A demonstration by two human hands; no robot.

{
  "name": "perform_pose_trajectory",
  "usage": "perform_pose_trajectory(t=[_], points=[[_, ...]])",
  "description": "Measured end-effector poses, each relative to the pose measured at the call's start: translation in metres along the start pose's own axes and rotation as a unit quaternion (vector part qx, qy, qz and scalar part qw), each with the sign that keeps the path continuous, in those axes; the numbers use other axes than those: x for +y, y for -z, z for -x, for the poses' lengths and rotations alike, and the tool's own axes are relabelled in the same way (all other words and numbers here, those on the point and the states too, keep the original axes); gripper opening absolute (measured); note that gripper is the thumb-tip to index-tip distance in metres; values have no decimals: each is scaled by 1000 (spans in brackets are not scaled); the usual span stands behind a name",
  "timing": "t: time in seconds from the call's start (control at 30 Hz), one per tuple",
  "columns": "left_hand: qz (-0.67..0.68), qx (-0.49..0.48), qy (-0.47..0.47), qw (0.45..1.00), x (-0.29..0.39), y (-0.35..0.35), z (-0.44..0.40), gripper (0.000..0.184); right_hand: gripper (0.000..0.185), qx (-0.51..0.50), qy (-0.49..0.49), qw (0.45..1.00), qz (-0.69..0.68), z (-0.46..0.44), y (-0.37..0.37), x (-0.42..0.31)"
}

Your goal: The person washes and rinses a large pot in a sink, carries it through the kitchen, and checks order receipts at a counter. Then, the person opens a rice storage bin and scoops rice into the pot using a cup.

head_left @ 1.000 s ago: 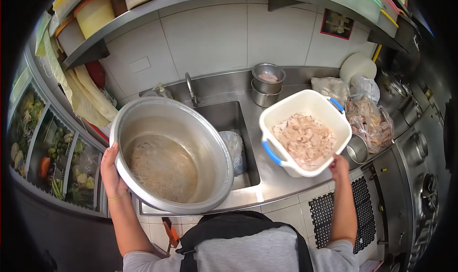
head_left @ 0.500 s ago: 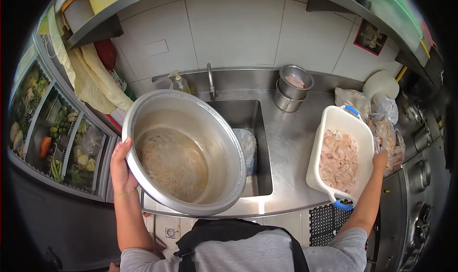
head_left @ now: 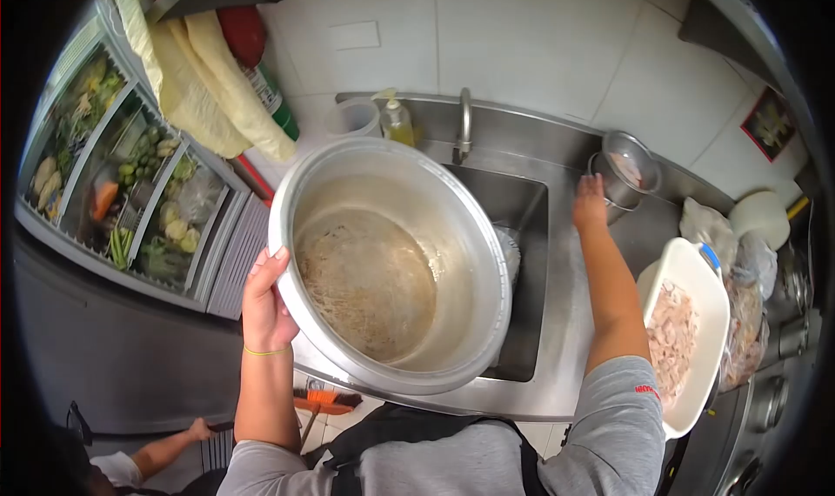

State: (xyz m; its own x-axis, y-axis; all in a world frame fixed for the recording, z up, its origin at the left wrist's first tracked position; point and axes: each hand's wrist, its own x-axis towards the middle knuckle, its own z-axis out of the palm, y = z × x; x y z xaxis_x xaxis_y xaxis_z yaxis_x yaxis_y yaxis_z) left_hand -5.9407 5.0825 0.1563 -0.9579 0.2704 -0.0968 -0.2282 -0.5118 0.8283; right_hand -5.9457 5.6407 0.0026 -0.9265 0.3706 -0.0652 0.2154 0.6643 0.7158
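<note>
My left hand (head_left: 267,300) is closed on the rim of a large, deep metal pot (head_left: 483,261). The pot tilts toward me over the front of the sink, and its inside shows only brownish stains. At the back right of the sink, two small metal pots (head_left: 628,191) stand stacked, with pale pink pieces (head_left: 626,170) in the upper one. My right hand (head_left: 591,202) reaches to their left side with its fingers stretched out; I cannot tell whether it touches them. Under my right arm's outer side sits a white tub (head_left: 715,335) of sliced pale meat (head_left: 671,339).
A faucet (head_left: 464,126) rises behind the sink basin (head_left: 531,261). A soap bottle (head_left: 397,122) stands left of it. Plastic bags (head_left: 746,318) lie beyond the tub. At left is a glass-front fridge (head_left: 130,174). Another person's hand (head_left: 200,429) shows at lower left, near an orange broom (head_left: 323,402).
My right hand has left the tub's right side and moved left to the stacked small pots. The view has turned, and the large pot stays in my left hand. Another person's arm has appeared.
</note>
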Motion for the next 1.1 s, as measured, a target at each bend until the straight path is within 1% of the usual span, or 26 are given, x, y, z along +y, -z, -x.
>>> perform_pose_trajectory(t=[0.03,0.1,0.17,0.2,0.27,0.33,0.4,0.43,0.47,0.53,0.57,0.6,0.67,0.7,0.73,0.77,0.83,0.93,1.03,1.07,1.1], points=[[21,-26,10,999,-1,6,0,31,53,-69,-4,997,37,1,8,2],[75,-96,39,992,-3,24,-2,33,52,-43,-8,998,35,-4,-5,4],[89,-97,49,990,-4,32,-3,35,50,-31,-31,998,43,-8,-25,8],[68,-55,40,995,-2,21,-1,36,49,-31,-51,997,50,-11,-37,8],[51,-11,29,998,-3,13,1,38,48,-44,-93,993,58,-12,-54,18],[62,-12,36,997,-3,13,2,39,47,-77,-137,986,58,6,-58,34],[80,-25,52,995,-6,15,2,40,47,-162,-167,972,-11,13,-58,46],[84,-18,49,995,-9,10,1,37,47,-206,-186,960,-47,20,-58,54],[84,-6,46,995,-13,1,0,34,45,-211,-158,961,-87,32,-36,63],[95,6,42,995,-24,-19,-4,28,43,-99,-126,977,-139,36,-45,63],[100,-9,47,994,-29,-21,-7,29,41,-42,-111,979,-163,42,-49,66],[105,-25,52,993,-35,-22,-11,29,41,-18,-96,972,-216,59,-34,71],[121,-51,69,989,-49,-23,-20,29,40,33,-67,945,-318,111,25,76],[132,-63,81,986,-56,-23,-26,30,41,52,-62,934,-349,135,40,79],[142,-37,90,985,-60,-33,-28,27,41,71,-57,921,-378,162,52,82],[149,-39,99,983,-69,-36,-34,26,42,92,-51,908,-406,190,66,84],[172,-72,111,976,-83,-53,-43,24,42,112,-48,887,-446,247,103,90],[190,-74,125,971,-118,-74,-62,25,42,132,-41,797,-588,314,131,88],[214,-82,138,964,-159,-101,-83,25,48,171,-17,772,-611,350,143,61],[218,-75,149,962,-170,-111,-88,24,51,171,-29,789,-589,355,146,49],[235,-101,156,954,-187,-113,-98,24,54,169,-42,804,-569,357,147,33]])
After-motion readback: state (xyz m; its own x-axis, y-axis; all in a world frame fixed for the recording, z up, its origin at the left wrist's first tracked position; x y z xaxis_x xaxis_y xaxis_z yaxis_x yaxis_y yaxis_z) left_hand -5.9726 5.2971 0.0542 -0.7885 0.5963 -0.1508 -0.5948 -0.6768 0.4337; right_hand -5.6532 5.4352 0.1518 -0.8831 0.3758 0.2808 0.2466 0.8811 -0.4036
